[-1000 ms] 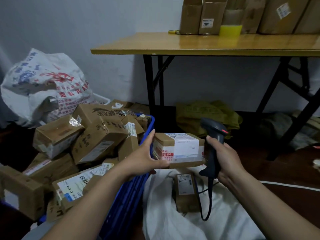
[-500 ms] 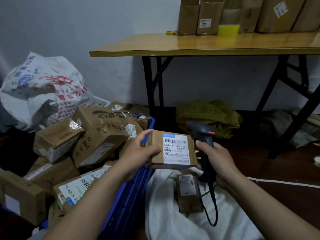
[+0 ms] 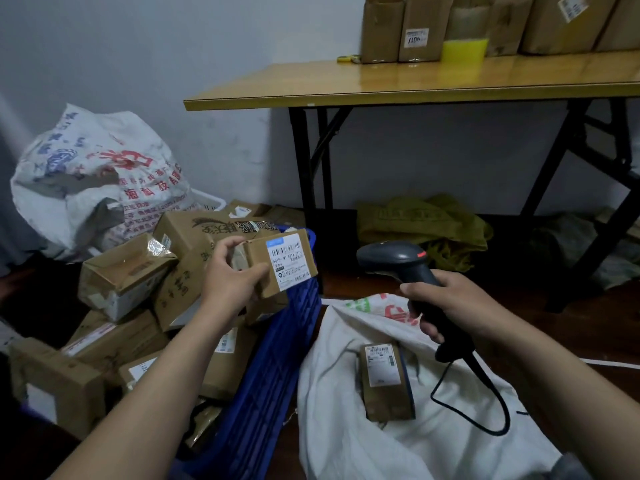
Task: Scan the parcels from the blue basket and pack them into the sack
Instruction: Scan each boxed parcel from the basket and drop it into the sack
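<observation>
A: Biggest first, go.
B: Wooden table [image 3: 415, 84] on black folding legs, back right, against the wall. Row of cardboard boxes [image 3: 412, 29] along its far edge, with a yellow block [image 3: 465, 50] among them.
A: Floor?
B: White sack [image 3: 346, 427] at lower centre, mouth open, spread out flat. Blue basket [image 3: 277, 375] just left of it, touching it. The basket is heaped with brown parcels [image 3: 121, 271], and more are stacked to its left. Behind the heap, a stuffed white printed bag [image 3: 86, 174] sits by the wall. Olive bag [image 3: 422, 220] crumpled under the table.
A: Where's the task item?
B: Small parcel [image 3: 287, 261], held in the air over the basket's far right corner. It's tilted, and its white barcode label faces the camera. A second parcel [image 3: 386, 379] lies inside the sack, label up.
A: Hands?
B: Left hand [image 3: 232, 275] grips the small parcel by its left end, thumb on the near face, fingers curled over the top. Right hand [image 3: 450, 303] is wrapped round the handle of a dark scanner [image 3: 398, 258]. The scanner's head points left toward the small parcel, near it but not touching.
A: Anything smaller?
B: Scanner cable [image 3: 485, 410], black, loops down from the handle across the sack.
A: Finger on the trigger?
B: Can't tell, that side is hidden.
</observation>
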